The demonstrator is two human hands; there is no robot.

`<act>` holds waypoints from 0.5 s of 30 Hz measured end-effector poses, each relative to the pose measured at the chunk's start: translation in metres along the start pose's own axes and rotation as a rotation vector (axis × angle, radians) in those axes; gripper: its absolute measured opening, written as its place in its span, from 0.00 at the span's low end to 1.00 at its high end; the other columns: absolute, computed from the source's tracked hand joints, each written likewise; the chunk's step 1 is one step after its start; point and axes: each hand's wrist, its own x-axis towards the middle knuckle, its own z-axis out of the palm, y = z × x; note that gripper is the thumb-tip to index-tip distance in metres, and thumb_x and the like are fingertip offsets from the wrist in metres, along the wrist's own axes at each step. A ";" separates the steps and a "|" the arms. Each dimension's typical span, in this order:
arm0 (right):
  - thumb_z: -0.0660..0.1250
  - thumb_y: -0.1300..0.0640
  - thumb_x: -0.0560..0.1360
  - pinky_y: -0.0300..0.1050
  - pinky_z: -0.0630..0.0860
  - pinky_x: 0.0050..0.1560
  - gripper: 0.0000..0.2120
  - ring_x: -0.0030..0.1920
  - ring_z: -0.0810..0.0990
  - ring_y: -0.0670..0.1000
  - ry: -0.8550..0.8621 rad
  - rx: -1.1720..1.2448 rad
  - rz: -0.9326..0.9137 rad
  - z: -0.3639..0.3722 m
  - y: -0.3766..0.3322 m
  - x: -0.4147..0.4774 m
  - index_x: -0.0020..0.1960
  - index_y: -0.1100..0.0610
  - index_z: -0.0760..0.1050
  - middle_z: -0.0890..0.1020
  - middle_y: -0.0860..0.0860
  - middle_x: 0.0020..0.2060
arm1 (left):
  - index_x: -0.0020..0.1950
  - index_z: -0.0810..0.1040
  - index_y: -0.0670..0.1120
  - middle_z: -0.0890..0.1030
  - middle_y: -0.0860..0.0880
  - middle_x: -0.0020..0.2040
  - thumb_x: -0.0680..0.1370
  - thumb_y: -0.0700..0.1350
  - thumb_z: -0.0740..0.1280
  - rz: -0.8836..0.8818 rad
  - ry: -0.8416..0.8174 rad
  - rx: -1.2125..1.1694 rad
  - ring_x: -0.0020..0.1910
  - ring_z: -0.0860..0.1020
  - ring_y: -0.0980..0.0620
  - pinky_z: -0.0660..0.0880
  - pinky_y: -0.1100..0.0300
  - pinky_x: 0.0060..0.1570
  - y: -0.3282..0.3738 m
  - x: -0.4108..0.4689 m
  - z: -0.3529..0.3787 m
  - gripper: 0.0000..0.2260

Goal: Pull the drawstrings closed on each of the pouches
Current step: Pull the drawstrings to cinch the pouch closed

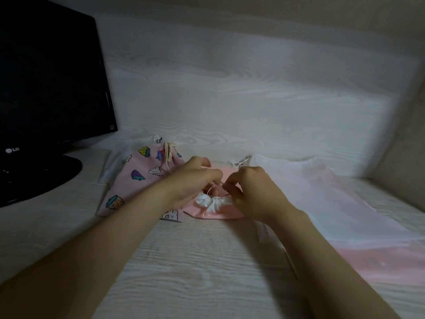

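A small plain pink pouch (216, 214) lies in the middle of the desk, its white gathered mouth (212, 202) bunched tight and facing me. My left hand (195, 180) and my right hand (249, 192) meet just above that mouth, and each pinches the thin white drawstring (221, 183). To the left lies a pink pouch printed with strawberries and rabbits (140, 180), its beige cord tied at the top. A pale pink and white sheer pouch (322, 203) lies flat on the right, its cord ends at the far end.
A black monitor (50, 88) on a round black stand (34, 178) fills the left. White clear wrapping (117, 157) lies behind the printed pouch. A white wood-grain wall rises behind the pouches and a beige side panel closes the right. The desk (184, 261) is white wood grain.
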 end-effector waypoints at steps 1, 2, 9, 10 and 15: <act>0.61 0.51 0.78 0.54 0.78 0.40 0.16 0.38 0.79 0.55 -0.025 0.001 0.017 0.001 0.001 0.000 0.43 0.57 0.84 0.84 0.53 0.37 | 0.68 0.65 0.43 0.77 0.36 0.50 0.77 0.32 0.66 -0.003 0.024 0.012 0.38 0.79 0.46 0.76 0.53 0.42 0.000 0.000 0.001 0.21; 0.58 0.50 0.76 0.55 0.77 0.40 0.17 0.37 0.78 0.56 -0.041 0.006 0.030 0.002 0.002 0.000 0.41 0.58 0.82 0.83 0.53 0.36 | 0.69 0.63 0.45 0.77 0.38 0.49 0.77 0.32 0.66 0.008 0.044 0.030 0.37 0.79 0.47 0.76 0.54 0.42 0.000 -0.001 0.002 0.23; 0.60 0.53 0.79 0.55 0.73 0.37 0.16 0.30 0.71 0.52 -0.074 0.058 -0.039 -0.003 0.003 -0.002 0.35 0.56 0.74 0.75 0.50 0.28 | 0.61 0.67 0.47 0.72 0.43 0.57 0.70 0.33 0.68 0.155 0.159 0.110 0.32 0.77 0.52 0.76 0.57 0.38 0.002 -0.005 0.002 0.23; 0.60 0.53 0.79 0.53 0.73 0.37 0.15 0.30 0.72 0.52 -0.075 0.065 -0.063 -0.003 0.002 -0.001 0.36 0.55 0.75 0.77 0.50 0.29 | 0.59 0.69 0.47 0.71 0.43 0.59 0.71 0.31 0.67 0.191 0.177 0.138 0.32 0.77 0.54 0.75 0.60 0.36 0.002 -0.006 0.002 0.21; 0.64 0.54 0.83 0.48 0.66 0.35 0.14 0.28 0.68 0.48 -0.060 0.081 -0.116 -0.006 -0.002 -0.001 0.39 0.51 0.76 0.70 0.43 0.27 | 0.54 0.72 0.48 0.75 0.46 0.56 0.74 0.29 0.66 0.348 0.175 0.293 0.30 0.76 0.57 0.72 0.62 0.32 -0.001 -0.008 -0.001 0.17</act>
